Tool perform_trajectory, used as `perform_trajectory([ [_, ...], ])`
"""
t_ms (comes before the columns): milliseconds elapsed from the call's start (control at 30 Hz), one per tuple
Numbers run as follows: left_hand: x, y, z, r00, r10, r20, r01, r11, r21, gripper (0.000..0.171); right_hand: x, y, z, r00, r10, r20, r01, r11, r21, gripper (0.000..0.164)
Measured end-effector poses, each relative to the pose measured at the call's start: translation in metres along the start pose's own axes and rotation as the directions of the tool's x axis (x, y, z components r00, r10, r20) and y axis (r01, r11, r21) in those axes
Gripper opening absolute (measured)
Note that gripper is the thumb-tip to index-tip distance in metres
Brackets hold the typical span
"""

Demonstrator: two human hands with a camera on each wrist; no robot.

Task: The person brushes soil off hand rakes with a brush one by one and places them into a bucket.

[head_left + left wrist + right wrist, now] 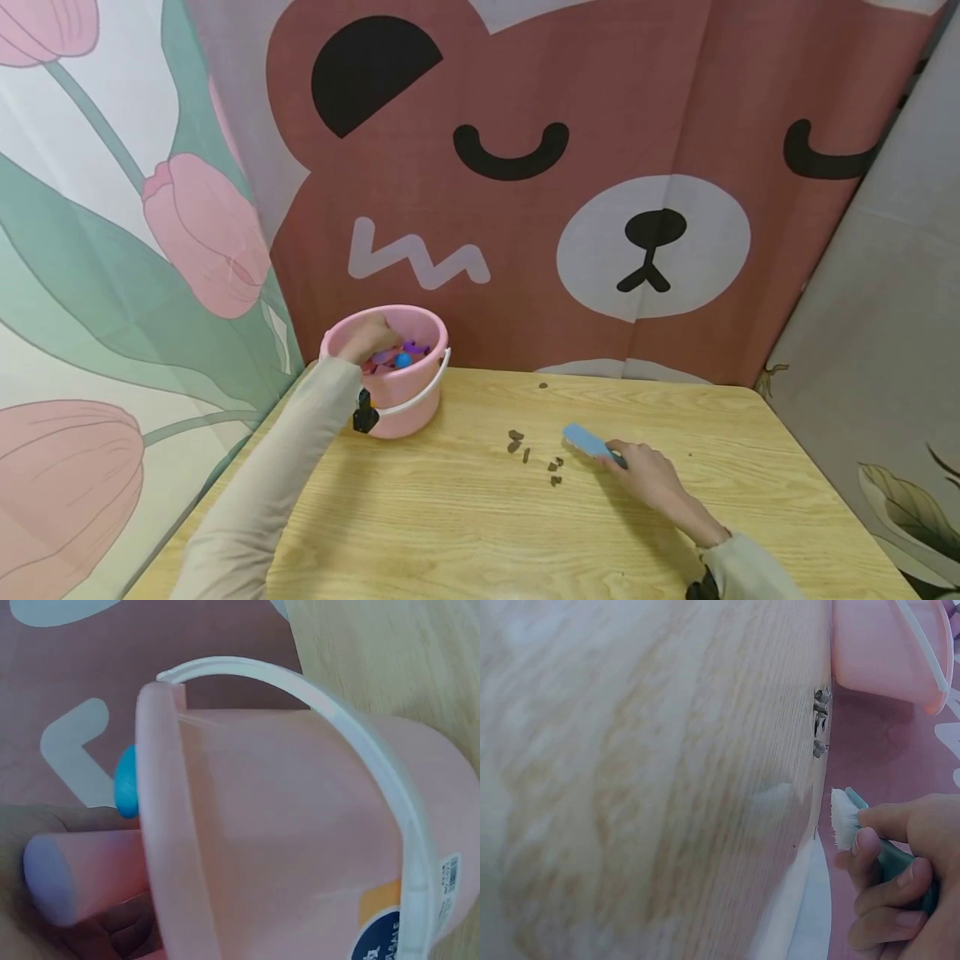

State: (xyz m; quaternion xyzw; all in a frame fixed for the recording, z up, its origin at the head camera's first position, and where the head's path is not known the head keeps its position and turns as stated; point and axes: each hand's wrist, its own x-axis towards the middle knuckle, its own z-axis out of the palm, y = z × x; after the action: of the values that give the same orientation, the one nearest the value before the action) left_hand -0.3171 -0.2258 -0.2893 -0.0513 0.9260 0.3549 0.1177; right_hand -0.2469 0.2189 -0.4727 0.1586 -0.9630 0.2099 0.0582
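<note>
My left hand [372, 335] reaches over the rim into a pink bucket [405, 412]. In the left wrist view a pink cylinder [105, 870] with a purple end lies against the palm, standing past the bucket's rim, and the fingers curl behind it. A blue ball [403, 360] and several purple and pink pieces [384, 358] lie inside the bucket. My right hand [651, 475] grips a light blue brush [585, 439] by its dark handle, close over the table. White bristles [845, 817] show in the right wrist view. Left of the brush lie several small brown scraps [514, 442].
The wooden table [450, 517] carries the bucket at its back left corner. A white handle [420, 398] hangs down the bucket's front. One more brown scrap [543, 386] lies near the back edge. Behind the table hangs a bear-print cloth [517, 233].
</note>
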Motion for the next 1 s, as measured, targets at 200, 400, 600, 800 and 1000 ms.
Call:
perform_trajectory([
  [200,-0.0011,-0.0078,0.0078,0.978,0.136,-0.156,-0.139,0.99,-0.006,0.023,-0.0024,-0.0014,0.0006,1.0,-0.007,0.001,0.007,1.0,-0.004,0.037],
  [400,-0.0044,-0.0068,0.0079,0.979,0.119,-0.168,-0.132,0.989,-0.073,0.013,-0.0021,-0.003,-0.001,1.0,-0.016,-0.005,0.016,1.0,0.012,0.037],
  [600,-0.0058,-0.0067,0.0072,0.979,0.099,-0.178,-0.114,0.99,-0.078,0.013,-0.0023,-0.0032,-0.0013,1.0,-0.022,0.002,0.022,1.0,0.002,0.037],
  [800,-0.0042,-0.0062,0.0085,0.95,0.15,-0.273,-0.164,0.986,-0.029,0.025,-0.0025,-0.0029,-0.0007,1.0,-0.023,0.005,0.023,1.0,0.005,0.038],
  [1000,-0.0088,0.0012,0.0089,0.868,0.298,-0.397,-0.296,0.953,0.068,0.032,-0.004,-0.0021,-0.0024,0.999,-0.046,-0.01,0.046,0.999,0.014,0.037],
])
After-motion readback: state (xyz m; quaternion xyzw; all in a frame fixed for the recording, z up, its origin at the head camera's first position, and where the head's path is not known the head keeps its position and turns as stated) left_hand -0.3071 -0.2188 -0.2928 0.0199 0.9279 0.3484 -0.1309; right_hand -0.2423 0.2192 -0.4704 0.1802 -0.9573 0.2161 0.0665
